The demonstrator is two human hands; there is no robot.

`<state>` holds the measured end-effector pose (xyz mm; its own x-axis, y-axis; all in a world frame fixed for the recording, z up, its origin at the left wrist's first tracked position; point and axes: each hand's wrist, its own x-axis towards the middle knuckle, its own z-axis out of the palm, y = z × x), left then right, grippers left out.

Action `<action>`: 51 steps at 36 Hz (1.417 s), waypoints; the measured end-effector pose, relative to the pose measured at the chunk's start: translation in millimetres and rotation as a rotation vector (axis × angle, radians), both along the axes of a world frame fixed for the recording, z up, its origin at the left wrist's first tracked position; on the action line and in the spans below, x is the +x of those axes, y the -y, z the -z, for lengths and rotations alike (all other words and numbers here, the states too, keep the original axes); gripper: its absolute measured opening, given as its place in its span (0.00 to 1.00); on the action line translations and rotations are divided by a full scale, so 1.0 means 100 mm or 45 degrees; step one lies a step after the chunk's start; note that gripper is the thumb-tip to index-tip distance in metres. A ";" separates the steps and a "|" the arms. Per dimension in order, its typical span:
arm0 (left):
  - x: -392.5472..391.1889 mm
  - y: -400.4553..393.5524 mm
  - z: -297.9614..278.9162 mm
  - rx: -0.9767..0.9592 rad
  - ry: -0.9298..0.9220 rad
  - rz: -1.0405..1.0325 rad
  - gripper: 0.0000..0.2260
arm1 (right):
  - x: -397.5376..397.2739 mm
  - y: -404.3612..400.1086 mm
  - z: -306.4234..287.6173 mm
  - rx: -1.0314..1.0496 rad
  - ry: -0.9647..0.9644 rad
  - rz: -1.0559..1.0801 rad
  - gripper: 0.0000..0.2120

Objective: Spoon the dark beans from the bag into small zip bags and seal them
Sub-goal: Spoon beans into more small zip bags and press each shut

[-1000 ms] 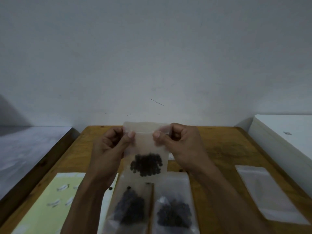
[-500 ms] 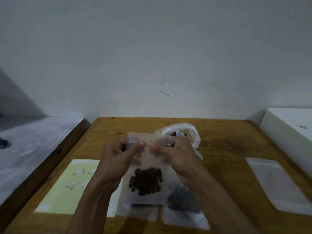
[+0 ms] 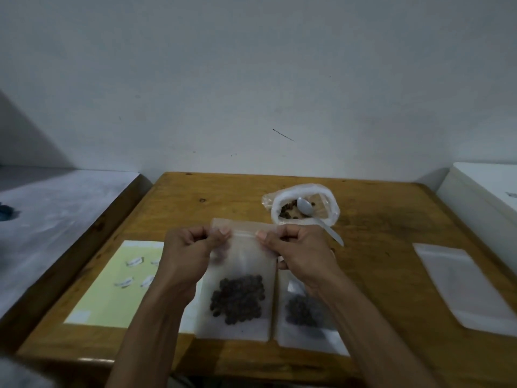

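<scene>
A wooden table (image 3: 195, 197) stands against a pale wall (image 3: 251, 79), which carries a short dark scratch (image 3: 283, 134). On the table's near left lies a pale yellow sheet (image 3: 112, 292) bearing a few small white stickers (image 3: 134, 261). Left of the table runs a grey surface (image 3: 56, 208). A white box (image 3: 486, 197) stands at the right edge.

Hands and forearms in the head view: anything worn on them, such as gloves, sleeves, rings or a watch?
Nothing worn that shows. The left hand and right hand are bare, without gloves, and both forearms are uncovered to the frame's bottom edge. No ring, watch or bracelet is visible.
</scene>
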<state>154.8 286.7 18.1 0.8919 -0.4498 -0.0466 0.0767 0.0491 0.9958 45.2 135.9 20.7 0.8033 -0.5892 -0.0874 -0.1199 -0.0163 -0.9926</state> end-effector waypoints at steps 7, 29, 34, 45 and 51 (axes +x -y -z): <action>0.15 0.09 0.15 0.464 0.344 -0.043 0.09 | 0.12 0.04 0.09 -0.680 -0.274 0.204 0.10; -0.63 1.19 -0.14 0.518 1.044 0.062 0.11 | -0.78 1.07 -0.02 -0.946 -0.505 0.696 0.13; -1.15 1.87 -0.09 0.537 1.038 0.467 0.09 | -1.32 1.72 0.09 -0.832 -0.769 0.845 0.19; -1.62 3.23 0.49 1.198 1.269 0.800 0.20 | -1.86 2.21 0.38 -0.666 -1.045 0.790 0.31; -1.62 3.24 0.47 1.139 1.169 0.772 0.15 | -1.83 2.27 0.42 -0.511 -0.932 0.819 0.36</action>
